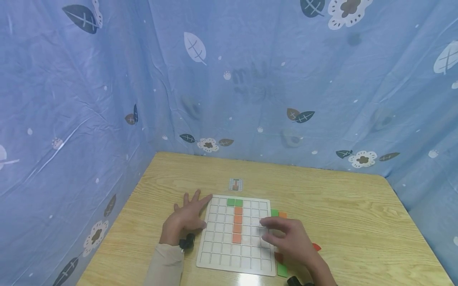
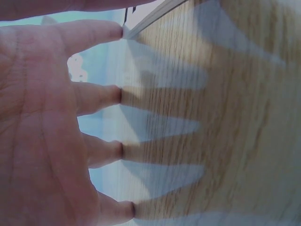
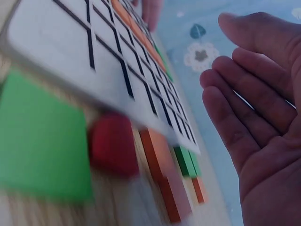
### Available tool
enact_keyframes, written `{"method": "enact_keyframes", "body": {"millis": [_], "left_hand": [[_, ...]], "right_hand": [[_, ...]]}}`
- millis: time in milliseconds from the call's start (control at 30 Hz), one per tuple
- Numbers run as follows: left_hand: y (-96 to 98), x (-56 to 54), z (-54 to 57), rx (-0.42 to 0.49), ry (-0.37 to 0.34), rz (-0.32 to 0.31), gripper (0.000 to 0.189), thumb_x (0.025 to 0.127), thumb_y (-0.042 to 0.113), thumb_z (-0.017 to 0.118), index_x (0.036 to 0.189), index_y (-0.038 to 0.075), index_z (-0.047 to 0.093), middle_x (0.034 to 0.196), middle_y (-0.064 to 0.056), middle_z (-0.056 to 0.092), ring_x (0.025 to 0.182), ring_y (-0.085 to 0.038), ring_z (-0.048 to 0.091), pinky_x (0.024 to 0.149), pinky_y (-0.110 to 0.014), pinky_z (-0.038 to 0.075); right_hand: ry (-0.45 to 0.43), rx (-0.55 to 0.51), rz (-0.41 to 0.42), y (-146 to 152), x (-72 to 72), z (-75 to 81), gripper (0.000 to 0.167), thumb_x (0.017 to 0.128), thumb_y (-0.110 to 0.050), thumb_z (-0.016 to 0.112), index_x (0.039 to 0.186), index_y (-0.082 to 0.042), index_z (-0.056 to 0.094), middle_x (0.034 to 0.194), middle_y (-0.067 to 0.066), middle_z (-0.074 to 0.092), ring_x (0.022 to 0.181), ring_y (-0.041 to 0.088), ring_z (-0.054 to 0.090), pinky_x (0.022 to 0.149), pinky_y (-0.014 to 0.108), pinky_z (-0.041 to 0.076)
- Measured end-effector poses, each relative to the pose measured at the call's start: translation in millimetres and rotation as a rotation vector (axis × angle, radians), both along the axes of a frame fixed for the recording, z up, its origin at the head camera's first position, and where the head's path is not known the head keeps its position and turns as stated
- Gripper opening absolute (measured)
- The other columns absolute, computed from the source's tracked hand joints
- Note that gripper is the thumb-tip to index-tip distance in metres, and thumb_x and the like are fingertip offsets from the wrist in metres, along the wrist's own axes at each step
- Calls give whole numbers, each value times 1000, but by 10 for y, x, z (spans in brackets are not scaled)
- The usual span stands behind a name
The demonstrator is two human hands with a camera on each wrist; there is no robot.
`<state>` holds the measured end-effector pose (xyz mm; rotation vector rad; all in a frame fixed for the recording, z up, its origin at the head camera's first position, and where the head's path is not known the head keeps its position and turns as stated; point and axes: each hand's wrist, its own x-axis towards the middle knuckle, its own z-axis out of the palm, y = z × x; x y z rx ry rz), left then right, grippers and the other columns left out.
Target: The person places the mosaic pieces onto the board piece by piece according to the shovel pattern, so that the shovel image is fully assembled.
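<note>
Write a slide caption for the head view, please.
Left hand and right hand at opposite sides of a white grid board bearing green tiles and orange tiles.

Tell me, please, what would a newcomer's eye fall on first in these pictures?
Probably first the pale gridded board on the table, where four orange tiles form a column beneath the right one of two green tiles. Next come the left hand, spread at the board's left edge, and the empty right hand at its right edge. Behind hangs a blue leaf-and-flower curtain.
</note>
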<state>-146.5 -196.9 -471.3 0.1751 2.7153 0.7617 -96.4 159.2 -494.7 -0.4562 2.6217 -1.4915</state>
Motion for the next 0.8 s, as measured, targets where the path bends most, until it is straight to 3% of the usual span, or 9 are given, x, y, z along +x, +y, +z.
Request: {"method": "enact_keyframes", "body": {"millis": [400,533,800], "left_hand": [[10,8,9,1,-7,11,100,78,7,89,168,20,47,181,-28,18,163,-67,3,116,-95,6],[13,13,8,-7,-4,11,100,78,7,88,168,19,47,181,-28,18,162,-67,3,117,-95,7],[9,12,-1,-4,-1,13,100,77,7,89,167,19,47,180,-28,19,163,-67,4,116,-95,8]], "right_hand": [[7,-49,-11,425,115,-17,34,91,-26,91,123,-20,82,123,-4,82,118,4,74,101,26,62],[6,5,-50,535,161,-9,34,91,-29,90,124,-24,82,125,-6,82,119,1,72,100,23,61],[-49,77,-119,737,228,-2,36,91,-31,91,125,-25,82,124,-7,82,114,-2,72,84,25,63]]}}
